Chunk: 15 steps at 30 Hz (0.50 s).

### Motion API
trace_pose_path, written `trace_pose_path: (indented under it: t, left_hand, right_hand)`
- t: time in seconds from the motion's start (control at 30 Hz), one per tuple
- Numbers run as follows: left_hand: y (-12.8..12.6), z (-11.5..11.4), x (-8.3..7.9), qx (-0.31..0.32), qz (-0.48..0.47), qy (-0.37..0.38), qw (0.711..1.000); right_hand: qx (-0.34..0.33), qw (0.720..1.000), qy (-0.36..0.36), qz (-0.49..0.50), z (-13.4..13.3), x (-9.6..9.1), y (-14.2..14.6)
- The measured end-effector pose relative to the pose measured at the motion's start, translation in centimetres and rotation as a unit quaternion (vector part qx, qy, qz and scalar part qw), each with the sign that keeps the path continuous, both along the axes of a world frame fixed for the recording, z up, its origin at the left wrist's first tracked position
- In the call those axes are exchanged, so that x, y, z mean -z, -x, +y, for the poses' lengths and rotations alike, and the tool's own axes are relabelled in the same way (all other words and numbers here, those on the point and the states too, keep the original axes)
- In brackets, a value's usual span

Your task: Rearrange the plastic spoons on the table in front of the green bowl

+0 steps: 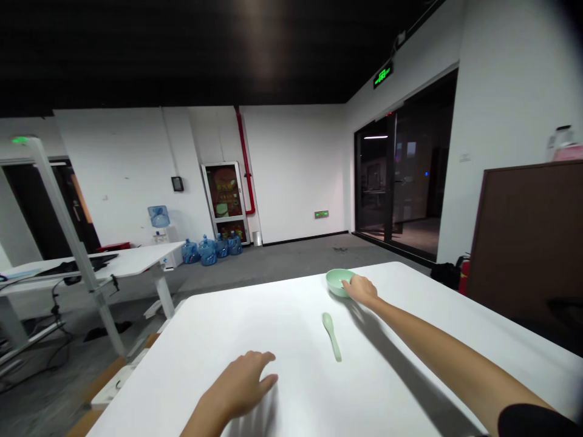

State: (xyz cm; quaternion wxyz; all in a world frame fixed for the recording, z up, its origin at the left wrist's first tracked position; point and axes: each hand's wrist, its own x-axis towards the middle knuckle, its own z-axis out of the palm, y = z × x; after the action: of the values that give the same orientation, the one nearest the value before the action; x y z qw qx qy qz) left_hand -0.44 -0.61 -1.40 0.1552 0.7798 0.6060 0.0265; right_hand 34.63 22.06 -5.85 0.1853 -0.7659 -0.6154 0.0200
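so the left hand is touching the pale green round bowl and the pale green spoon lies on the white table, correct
Wrong hand: the head view shows the right hand touching the pale green round bowl; the pale green spoon does lie on the white table.

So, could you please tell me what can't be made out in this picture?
Head view: right side of the green bowl, hidden by the right hand.
Head view: forearm behind the left hand, cut off by the bottom edge.
Head view: markings on the pale wall plate, too small to read.
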Motion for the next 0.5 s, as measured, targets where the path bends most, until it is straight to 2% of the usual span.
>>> trace_pose_path:
  t: [0.17, 0.3, 0.5]
  left_hand:
    - [0.2, 0.1, 0.2, 0.006, -0.002, 0.0, 1.0]
    - [0.3, 0.1, 0.3, 0.016, -0.003, -0.015, 1.0]
    - [0.6, 0.0, 0.4, 0.015, -0.009, -0.02, 1.0]
  right_hand:
    - [-0.036, 0.999, -0.021, 0.0, -3.6, -2.1, -0.7]
    - [-0.11, 0.993, -0.035, 0.017, -7.7, -3.4, -1.5]
    - [-0.201, 0.979, -0.02, 0.038, -12.5, -3.4, -2.3]
